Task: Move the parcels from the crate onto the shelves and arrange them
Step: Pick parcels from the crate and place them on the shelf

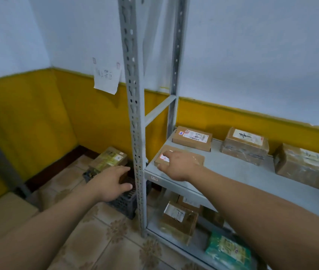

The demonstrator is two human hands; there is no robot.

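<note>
Flat parcel lay on the shelf, just right of the grey upright, at the front corner. Right hand rested on it, fingers stretched flat over the top, thumb near the front edge. Three more boxes sat behind, further right of the upright. Left of the upright, a black crate on the floor held a yellowish parcel. Left hand hovered over the crate, fingers loosely spread, holding nothing.
</note>
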